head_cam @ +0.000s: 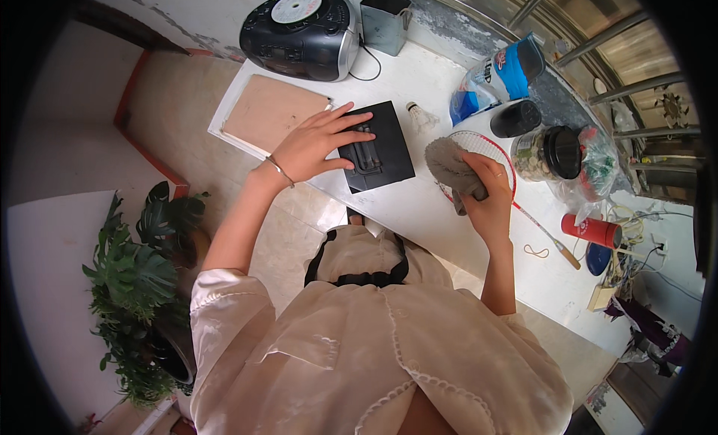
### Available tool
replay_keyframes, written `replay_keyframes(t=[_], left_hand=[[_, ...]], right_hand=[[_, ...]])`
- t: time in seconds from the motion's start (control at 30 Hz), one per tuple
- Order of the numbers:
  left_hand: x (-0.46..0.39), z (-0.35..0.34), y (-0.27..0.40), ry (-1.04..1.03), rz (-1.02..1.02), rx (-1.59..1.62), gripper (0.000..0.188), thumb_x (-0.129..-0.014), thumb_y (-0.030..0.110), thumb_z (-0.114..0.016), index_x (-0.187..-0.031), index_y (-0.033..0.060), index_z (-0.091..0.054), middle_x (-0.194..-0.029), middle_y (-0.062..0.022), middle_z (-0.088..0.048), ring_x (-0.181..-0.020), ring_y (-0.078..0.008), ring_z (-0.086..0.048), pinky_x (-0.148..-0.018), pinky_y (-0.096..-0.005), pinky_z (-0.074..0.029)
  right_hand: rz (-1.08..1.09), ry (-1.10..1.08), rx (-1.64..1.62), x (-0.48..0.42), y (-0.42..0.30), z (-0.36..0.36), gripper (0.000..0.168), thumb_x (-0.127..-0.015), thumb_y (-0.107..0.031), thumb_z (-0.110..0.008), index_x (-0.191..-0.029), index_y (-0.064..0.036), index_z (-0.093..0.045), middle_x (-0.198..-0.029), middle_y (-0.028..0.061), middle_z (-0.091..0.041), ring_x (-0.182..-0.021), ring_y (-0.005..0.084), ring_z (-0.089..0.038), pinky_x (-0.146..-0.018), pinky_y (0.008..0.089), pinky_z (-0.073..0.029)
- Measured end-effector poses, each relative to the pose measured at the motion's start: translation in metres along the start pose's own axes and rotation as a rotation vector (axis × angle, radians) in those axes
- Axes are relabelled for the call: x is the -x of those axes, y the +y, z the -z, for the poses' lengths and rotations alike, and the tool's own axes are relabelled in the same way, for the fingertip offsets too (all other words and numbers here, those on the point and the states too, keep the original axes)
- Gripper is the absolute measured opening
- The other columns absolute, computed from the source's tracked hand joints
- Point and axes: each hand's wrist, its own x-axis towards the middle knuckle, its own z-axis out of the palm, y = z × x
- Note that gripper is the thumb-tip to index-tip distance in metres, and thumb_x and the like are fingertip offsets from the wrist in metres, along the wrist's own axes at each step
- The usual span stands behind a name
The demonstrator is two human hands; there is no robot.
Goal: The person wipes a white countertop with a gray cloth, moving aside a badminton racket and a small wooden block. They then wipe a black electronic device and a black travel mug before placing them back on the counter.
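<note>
My left hand (305,146) lies with spread fingers on the left part of a flat black case (392,146), which has a recessed handle and sits at the near edge of the white table (426,202). A crumpled grey-brown cloth (449,160) is held in my right hand (489,196), over the head of a red-rimmed badminton racket (513,168). The racket's shaft runs towards the lower right. A shuttlecock (420,118) lies between the case and the racket. The cloth hides part of the racket's strings.
Behind stand a CD radio player (300,39), a metal bin (384,25), a blue-and-white bag (499,79), a black cup (516,119) and a black-lidded jar (547,153). A brown board (275,112) lies at left. A red flask (589,231) and tangled cables lie right. Potted plants (137,278) stand lower left.
</note>
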Motion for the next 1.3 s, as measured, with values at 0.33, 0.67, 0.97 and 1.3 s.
replay_keyframes(t=[0.33, 0.67, 0.97, 1.3], left_hand=[[-0.025, 0.006, -0.03, 0.019, -0.317, -0.233, 0.036, -0.08, 0.04, -0.066, -0.106, 0.0147, -0.065, -0.116, 0.0012, -0.062, -0.103, -0.0188, -0.061, -0.088, -0.0344, -0.051], [-0.095, -0.005, -0.059, -0.123, -0.598, 0.235, 0.024, -0.082, 0.024, -0.071, -0.086, 0.0042, -0.058, -0.119, -0.0038, -0.065, -0.104, -0.0277, -0.06, -0.083, -0.0367, -0.05], [-0.11, -0.026, -0.07, -0.029, -0.704, 0.277, 0.021, -0.078, 0.023, -0.075, -0.082, 0.0053, -0.064, -0.104, -0.0015, -0.063, -0.096, -0.0258, -0.052, -0.083, -0.0343, -0.043], [-0.099, -0.036, -0.079, 0.053, -0.628, 0.441, 0.022, -0.079, 0.024, -0.077, -0.082, 0.0036, -0.068, -0.099, -0.0022, -0.062, -0.09, -0.0245, -0.052, -0.081, -0.0334, -0.046]], right_hand=[[-0.307, 0.206, -0.163, 0.062, -0.008, -0.023, 0.062, -0.062, 0.006, -0.067, -0.122, -0.011, -0.064, -0.119, 0.0059, -0.061, -0.111, 0.0271, -0.055, -0.096, 0.0361, -0.045], [-0.369, 0.423, 0.101, 0.03, -0.095, -0.074, 0.063, -0.061, 0.001, -0.069, -0.122, -0.014, -0.063, -0.112, 0.0081, -0.056, -0.099, 0.0284, -0.054, -0.083, 0.0362, -0.049], [-0.547, 0.55, 0.508, 0.008, -0.152, -0.14, 0.056, -0.06, 0.002, -0.067, -0.114, -0.01, -0.064, -0.106, 0.0061, -0.057, -0.094, 0.028, -0.053, -0.078, 0.0368, -0.05], [-0.577, 0.533, 0.417, 0.033, -0.212, -0.18, 0.053, -0.058, 0.002, -0.067, -0.109, -0.011, -0.067, -0.105, 0.0056, -0.059, -0.091, 0.0275, -0.055, -0.078, 0.0362, -0.05]])
